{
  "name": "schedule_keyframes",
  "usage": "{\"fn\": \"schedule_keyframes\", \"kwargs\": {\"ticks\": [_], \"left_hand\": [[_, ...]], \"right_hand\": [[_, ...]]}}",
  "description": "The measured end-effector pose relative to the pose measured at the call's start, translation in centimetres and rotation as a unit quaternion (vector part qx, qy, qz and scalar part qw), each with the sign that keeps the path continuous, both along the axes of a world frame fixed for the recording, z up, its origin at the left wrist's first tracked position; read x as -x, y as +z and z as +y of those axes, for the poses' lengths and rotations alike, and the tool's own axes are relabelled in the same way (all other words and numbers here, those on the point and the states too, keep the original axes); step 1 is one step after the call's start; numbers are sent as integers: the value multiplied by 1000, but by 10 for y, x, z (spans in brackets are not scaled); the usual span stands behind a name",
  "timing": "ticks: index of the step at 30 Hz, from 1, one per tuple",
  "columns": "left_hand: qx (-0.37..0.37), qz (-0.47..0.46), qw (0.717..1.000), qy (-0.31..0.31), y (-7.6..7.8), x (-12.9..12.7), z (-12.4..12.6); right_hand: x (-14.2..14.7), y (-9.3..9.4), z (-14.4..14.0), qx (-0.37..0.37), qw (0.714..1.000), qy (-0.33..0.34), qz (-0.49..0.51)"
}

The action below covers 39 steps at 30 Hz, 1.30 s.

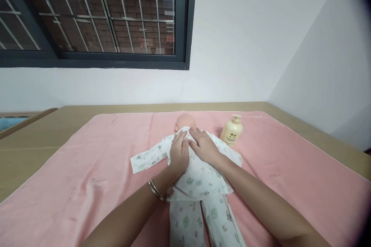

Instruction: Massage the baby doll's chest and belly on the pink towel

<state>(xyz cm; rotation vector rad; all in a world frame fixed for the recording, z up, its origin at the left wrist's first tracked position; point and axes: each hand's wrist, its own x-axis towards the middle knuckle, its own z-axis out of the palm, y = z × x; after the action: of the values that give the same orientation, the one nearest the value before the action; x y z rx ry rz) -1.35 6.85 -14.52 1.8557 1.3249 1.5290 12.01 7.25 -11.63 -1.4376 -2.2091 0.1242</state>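
Observation:
A baby doll [185,120] lies on a pink sheet, its bald head pointing away from me and no facial features showing. It wears a white printed top [199,183] and matching trousers [187,222]. My left hand [179,153] rests flat on the left side of the doll's upper torso, fingers stretched out. Beside it, my right hand [204,146] lies flat on the upper torso too, fingers extended toward the head. The thumbs nearly meet. Neither hand grips anything. One sleeve [150,158] reaches out to the left; my right forearm partly covers the other side.
A yellow pump bottle [232,130] stands right of the doll's shoulder. The pink sheet [110,185] covers a tan surface [34,135] that meets a white wall. Above is a dark-framed barred window [116,60]. A blue item [11,122] shows at far left.

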Motion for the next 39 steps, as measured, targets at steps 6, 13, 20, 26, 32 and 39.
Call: {"fn": "schedule_keyframes", "kwargs": {"ticks": [6, 13, 20, 26, 32, 39], "left_hand": [[13, 5, 1000, -3, 0, -1, -4], [54, 157, 985, 42, 3, 7, 19], [66, 261, 961, 70, 8, 14, 24], [-56, 345, 934, 78, 9, -6, -11], [-23, 346, 936, 58, 9, -4, -9], [152, 275, 949, 41, 19, 18, 37]], "right_hand": [[-3, -8, 4, -17, 999, -51, 4], [13, -10, -26, -46, 995, -67, -54], [20, -6, -42, -63, 996, 15, -60], [-18, -8, 16, 42, 999, -30, 16], [-13, -10, 13, 35, 997, -68, -30], [21, -4, -44, -54, 990, -28, -126]]}}
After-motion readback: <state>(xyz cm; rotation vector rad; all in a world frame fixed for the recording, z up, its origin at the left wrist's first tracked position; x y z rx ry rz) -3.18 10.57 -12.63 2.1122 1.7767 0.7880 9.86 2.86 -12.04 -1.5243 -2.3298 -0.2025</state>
